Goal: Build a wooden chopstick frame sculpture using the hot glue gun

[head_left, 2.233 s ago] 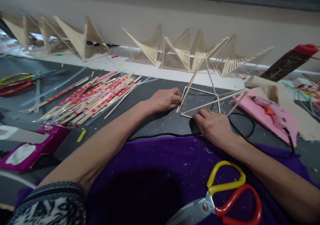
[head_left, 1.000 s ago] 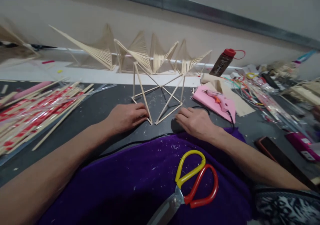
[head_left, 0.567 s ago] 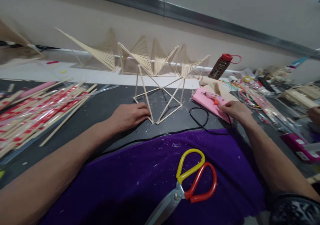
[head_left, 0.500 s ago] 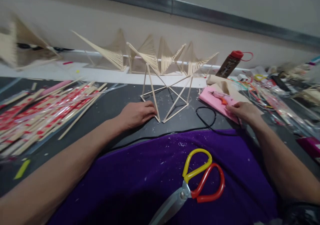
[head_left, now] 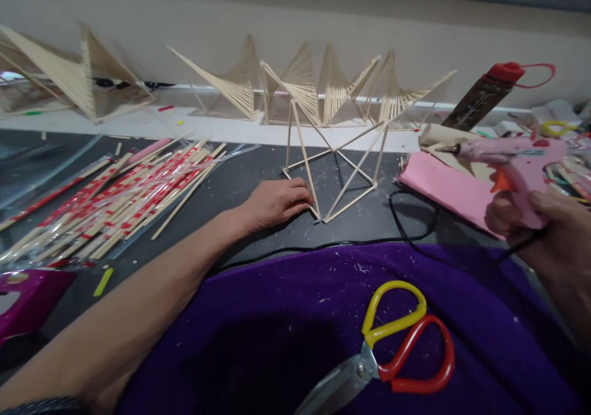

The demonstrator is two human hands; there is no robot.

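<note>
My left hand (head_left: 286,201) rests on the dark table, its fingers closed on the lower left edge of a wooden stick frame (head_left: 351,177). The frame stands upright, made of thin sticks joined into triangles. At the right, my right hand (head_left: 538,221) grips a pink glue gun (head_left: 521,156) by its handle, off the table, with the nozzle pointing left. The orange trigger shows in front of my fingers. A black cord (head_left: 397,230) loops on the table below it. Under the nozzle lies a folded pink sheet (head_left: 447,184).
Scissors (head_left: 392,341) with yellow and red handles lie on a purple cloth (head_left: 258,316) close to me. Bundled sticks (head_left: 120,202) cover the left of the table. Finished-looking stick models (head_left: 295,88) line the wall. A red-capped bottle (head_left: 480,98) leans at back right.
My right hand has lifted the glue gun off the pink sheet and brought it nearer. My left hand stays at the frame. The view has shifted slightly.
</note>
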